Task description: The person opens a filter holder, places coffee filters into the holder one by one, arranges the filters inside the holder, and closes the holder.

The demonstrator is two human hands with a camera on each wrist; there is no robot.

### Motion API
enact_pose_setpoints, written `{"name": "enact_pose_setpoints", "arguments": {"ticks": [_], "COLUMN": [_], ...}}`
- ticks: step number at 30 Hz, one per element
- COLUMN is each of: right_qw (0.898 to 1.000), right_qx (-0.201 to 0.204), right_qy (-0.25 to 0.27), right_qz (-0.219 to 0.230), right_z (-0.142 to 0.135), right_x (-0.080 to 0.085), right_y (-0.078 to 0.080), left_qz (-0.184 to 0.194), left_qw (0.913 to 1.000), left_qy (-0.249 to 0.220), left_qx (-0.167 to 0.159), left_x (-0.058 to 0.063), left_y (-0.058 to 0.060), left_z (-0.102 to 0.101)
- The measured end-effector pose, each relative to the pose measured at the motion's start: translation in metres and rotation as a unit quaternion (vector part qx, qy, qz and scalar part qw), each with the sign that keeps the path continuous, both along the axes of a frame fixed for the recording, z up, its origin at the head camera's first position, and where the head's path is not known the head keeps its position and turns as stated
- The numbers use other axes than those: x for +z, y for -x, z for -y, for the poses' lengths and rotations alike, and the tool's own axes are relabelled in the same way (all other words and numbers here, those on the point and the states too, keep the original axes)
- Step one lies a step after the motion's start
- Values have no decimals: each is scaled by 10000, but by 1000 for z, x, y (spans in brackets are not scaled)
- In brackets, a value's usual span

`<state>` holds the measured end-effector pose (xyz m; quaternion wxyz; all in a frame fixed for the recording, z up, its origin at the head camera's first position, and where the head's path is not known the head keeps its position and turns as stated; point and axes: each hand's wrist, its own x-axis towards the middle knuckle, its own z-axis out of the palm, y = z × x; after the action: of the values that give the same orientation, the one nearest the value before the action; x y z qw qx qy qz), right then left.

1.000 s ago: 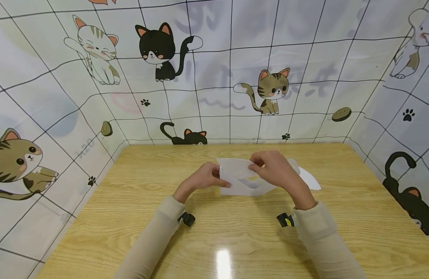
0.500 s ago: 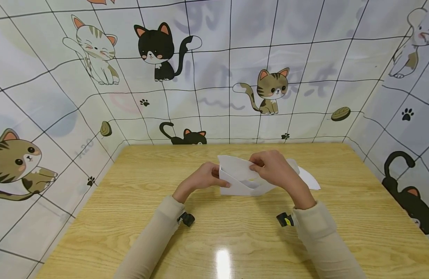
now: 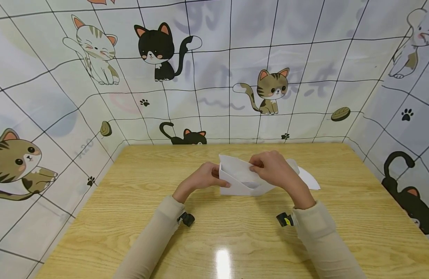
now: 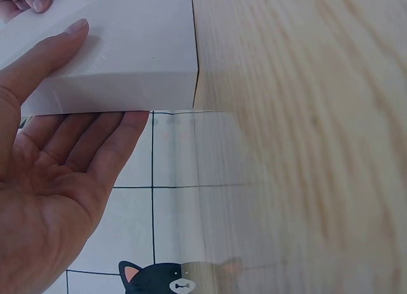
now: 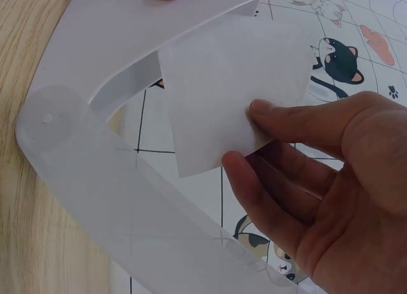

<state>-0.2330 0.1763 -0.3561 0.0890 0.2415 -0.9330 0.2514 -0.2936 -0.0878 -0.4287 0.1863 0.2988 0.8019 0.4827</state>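
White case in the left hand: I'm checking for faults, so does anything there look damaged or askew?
No damage stands out. The white sheet, pinched by the right hand, sits askew to the white case, probably just from handling.

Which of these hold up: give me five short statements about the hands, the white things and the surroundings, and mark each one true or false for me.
1. The right hand holds a white sheet. True.
2. The left hand is clear of the white holder. False: it holds it, with the thumb on one face and the other fingers at the edge below.
3. A translucent strip shows in the right wrist view. True.
4. The left sleeve is black. False: it is beige.
5. The backdrop behind the table has cartoon cats on it. True.
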Motion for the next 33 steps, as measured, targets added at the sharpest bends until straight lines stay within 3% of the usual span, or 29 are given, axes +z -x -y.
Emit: {"name": "enact_pose_setpoints", "arguments": {"ticks": [33], "right_qw": [9981], "right_qx": [340], "right_qy": [-171], "right_qz": [476], "right_z": [0], "right_x": [-3], "right_y": [2], "left_qz": [-32], "left_qw": [10000], "left_qy": [1], "left_qx": [-61], "left_x": [-1], "left_y": [1], "left_z": [0]}}
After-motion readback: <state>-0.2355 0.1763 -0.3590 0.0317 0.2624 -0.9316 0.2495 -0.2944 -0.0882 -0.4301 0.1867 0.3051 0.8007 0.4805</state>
